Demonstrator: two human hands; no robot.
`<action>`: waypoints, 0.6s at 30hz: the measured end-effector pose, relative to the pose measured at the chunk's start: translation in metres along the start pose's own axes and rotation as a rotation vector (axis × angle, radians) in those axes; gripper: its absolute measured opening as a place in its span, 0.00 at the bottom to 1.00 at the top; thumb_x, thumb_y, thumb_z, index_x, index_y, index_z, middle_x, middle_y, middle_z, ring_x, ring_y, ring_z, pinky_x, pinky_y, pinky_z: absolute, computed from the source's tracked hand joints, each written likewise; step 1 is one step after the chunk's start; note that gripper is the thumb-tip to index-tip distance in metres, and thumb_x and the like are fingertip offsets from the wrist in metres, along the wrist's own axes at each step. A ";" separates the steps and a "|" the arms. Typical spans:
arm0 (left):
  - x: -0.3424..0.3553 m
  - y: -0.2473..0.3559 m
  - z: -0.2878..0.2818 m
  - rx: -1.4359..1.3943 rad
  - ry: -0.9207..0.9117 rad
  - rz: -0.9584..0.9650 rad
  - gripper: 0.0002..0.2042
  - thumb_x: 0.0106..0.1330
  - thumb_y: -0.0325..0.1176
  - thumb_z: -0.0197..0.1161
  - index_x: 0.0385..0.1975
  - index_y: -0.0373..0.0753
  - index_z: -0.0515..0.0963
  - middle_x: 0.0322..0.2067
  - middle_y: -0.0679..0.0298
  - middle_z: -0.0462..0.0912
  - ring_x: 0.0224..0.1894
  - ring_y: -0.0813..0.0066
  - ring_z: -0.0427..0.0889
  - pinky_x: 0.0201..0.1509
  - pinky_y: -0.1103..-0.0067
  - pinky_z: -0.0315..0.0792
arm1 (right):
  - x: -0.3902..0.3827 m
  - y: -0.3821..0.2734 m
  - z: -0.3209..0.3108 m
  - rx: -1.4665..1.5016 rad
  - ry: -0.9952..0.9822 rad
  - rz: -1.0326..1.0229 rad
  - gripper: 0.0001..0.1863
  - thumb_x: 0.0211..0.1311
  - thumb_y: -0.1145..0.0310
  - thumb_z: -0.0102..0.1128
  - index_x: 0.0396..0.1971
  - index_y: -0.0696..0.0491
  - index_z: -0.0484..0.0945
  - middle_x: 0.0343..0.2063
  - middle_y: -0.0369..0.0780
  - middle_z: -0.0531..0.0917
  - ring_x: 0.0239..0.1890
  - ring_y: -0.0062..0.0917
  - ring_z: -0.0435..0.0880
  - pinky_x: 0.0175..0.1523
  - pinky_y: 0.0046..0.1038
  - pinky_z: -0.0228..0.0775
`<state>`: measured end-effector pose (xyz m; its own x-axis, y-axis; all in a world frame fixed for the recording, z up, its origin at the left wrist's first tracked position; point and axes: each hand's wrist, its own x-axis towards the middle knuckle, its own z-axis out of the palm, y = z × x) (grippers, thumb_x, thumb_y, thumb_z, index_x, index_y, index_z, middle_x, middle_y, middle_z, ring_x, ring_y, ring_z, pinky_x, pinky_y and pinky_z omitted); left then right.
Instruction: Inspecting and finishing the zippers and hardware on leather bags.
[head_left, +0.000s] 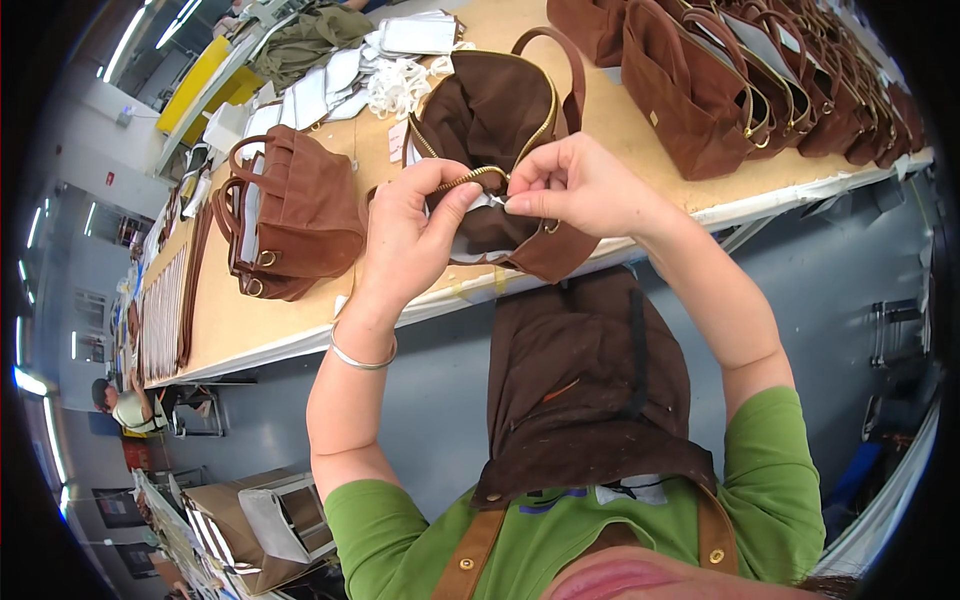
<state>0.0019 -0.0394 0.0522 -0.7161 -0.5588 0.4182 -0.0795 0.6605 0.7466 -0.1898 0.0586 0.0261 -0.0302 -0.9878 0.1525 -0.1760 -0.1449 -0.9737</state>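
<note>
Brown, suede-like material with a matte face is seen in the bag (500, 105), which is stood gaping at the near edge of the pale tabletop (610, 140), straight in front of the wearer. The brass-coloured zip (484, 171) of its mouth is pinched between thumb and fingers of the left hand (410, 225); just beside it, a small white piece (497, 200) is nipped at the fingertips of the right hand (580, 185). Whether that piece is thread or tape cannot be told.

The body is judged to be light and soft — easily slumped if pushed from the side — while the toothed edge is likely firmer and a little slippery. A steady hold is best taken on that edge, close to the teeth, or on the arched handle (578, 85) if the whole bag is to be lifted. Nothing about it looks fragile, though the matte face could be scuffed.

A dark brown lining, smooth and lightly creased, is shown inside; a greyish panel is glimpsed on the near side. A gold-coloured ring (551, 226) is fixed outside, below the right hand.
</note>
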 end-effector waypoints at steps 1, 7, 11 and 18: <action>-0.001 -0.002 0.001 -0.102 0.091 -0.092 0.06 0.63 0.29 0.64 0.33 0.33 0.79 0.25 0.69 0.79 0.30 0.84 0.74 0.34 0.83 0.69 | -0.002 0.001 0.003 0.001 -0.002 0.002 0.09 0.55 0.69 0.68 0.28 0.59 0.81 0.22 0.33 0.81 0.25 0.12 0.75 0.31 0.19 0.68; 0.008 -0.003 -0.013 -0.229 -0.141 -0.251 0.06 0.67 0.30 0.60 0.34 0.33 0.76 0.26 0.75 0.74 0.30 0.89 0.68 0.34 0.86 0.65 | -0.003 0.012 0.007 -0.026 0.052 -0.092 0.03 0.59 0.74 0.65 0.31 0.57 0.81 0.23 0.28 0.79 0.25 0.07 0.71 0.30 0.13 0.63; 0.010 0.003 -0.013 -0.232 -0.249 -0.260 0.06 0.69 0.29 0.56 0.42 0.35 0.73 0.29 0.74 0.74 0.32 0.90 0.67 0.35 0.87 0.65 | 0.003 -0.003 -0.001 -0.263 0.037 0.021 0.08 0.55 0.66 0.66 0.33 0.53 0.84 0.24 0.36 0.83 0.28 0.22 0.81 0.37 0.25 0.72; 0.000 0.017 -0.013 0.042 -0.071 -0.200 0.10 0.62 0.30 0.64 0.40 0.41 0.74 0.30 0.69 0.76 0.33 0.78 0.72 0.41 0.81 0.66 | 0.005 -0.029 0.018 -0.625 0.026 -0.072 0.06 0.50 0.71 0.65 0.29 0.54 0.83 0.28 0.40 0.83 0.29 0.30 0.81 0.36 0.30 0.72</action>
<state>0.0093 -0.0342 0.0717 -0.7303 -0.6450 0.2251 -0.2528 0.5612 0.7881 -0.1673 0.0563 0.0517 -0.0196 -0.9740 0.2256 -0.7200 -0.1428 -0.6791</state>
